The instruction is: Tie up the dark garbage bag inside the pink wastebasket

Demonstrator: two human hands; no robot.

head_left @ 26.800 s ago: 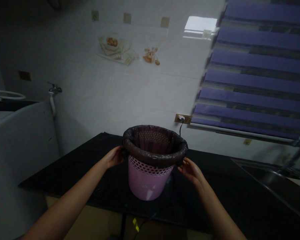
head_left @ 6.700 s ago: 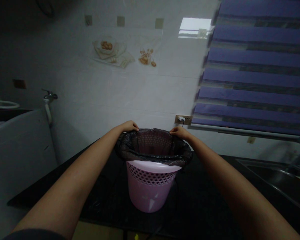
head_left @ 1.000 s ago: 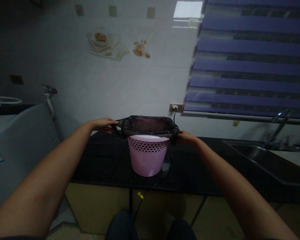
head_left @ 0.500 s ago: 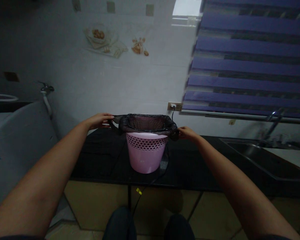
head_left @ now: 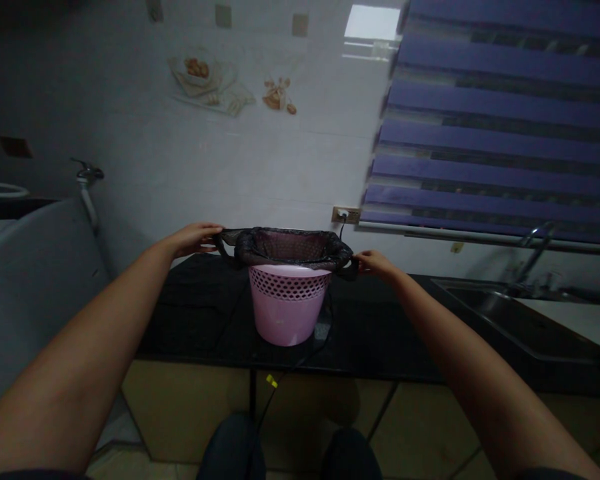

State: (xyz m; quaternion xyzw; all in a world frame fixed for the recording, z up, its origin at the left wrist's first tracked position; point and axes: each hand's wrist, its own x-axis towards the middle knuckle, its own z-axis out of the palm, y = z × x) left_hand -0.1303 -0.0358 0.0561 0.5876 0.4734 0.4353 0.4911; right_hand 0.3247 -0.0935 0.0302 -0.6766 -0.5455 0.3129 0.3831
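Note:
A pink plastic basket (head_left: 287, 310) with a band of holes below its rim stands upright on the black counter. A thin black garbage bag (head_left: 340, 253) lines it, its mouth folded out over the rim. At the left side, my left hand (head_left: 196, 240) pinches one of the bag's handles and holds it stretched outward. Opposite, my right hand (head_left: 374, 263) has its fingers closed on the bag's other handle, just beside the rim. Both arms reach forward from the lower corners.
The black counter (head_left: 380, 333) runs to a sink with a faucet (head_left: 533, 250) at the right. A black cable (head_left: 267, 403) with a yellow tag hangs over the front edge. A wall socket (head_left: 346, 215) holds a plug. At the left stands a grey-white appliance (head_left: 40, 280).
The whole view has shifted slightly, so the basket and hands appear a little further left. Both hands keep their hold on the garbage bag.

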